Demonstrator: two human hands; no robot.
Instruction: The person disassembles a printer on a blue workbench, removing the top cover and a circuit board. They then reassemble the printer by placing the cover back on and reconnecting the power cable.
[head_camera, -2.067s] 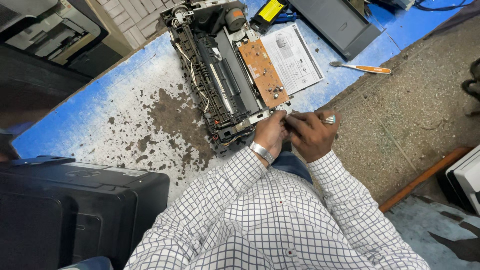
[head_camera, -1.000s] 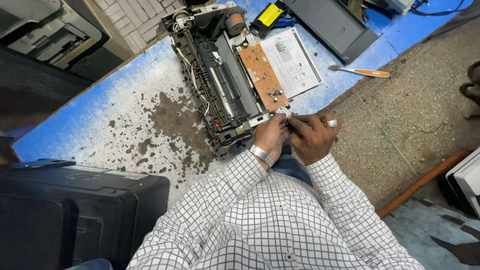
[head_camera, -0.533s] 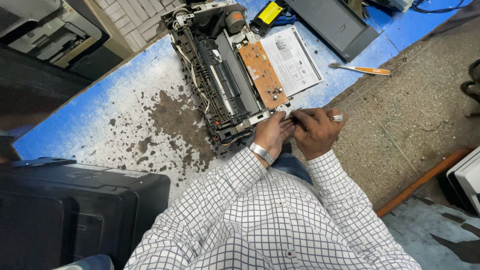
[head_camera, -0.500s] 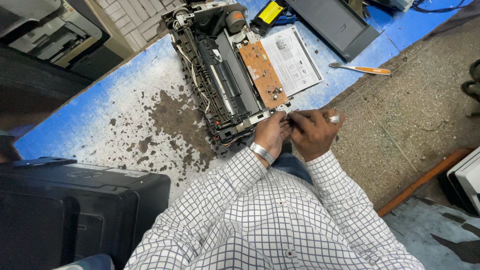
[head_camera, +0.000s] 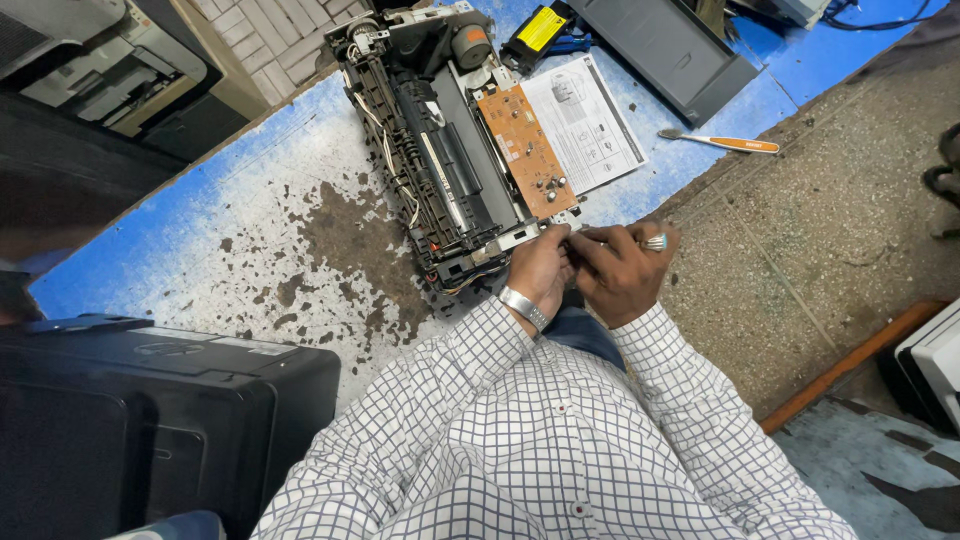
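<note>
Head view: stripped printer chassis (head_camera: 440, 150) across the upper middle of the frame, on a worn blue table (head_camera: 200, 230), its near corner touching both hands at centre. Left hand (head_camera: 540, 270), metal wristband on, fingers curled against the chassis's lower edge; right hand (head_camera: 625, 270), ringed, just beside it, fingertips pinched together at the same edge. Held part too small to tell. Orange circuit board (head_camera: 525, 150) directly above the hands; orange-handled screwdriver (head_camera: 725, 142) well apart, upper right.
</note>
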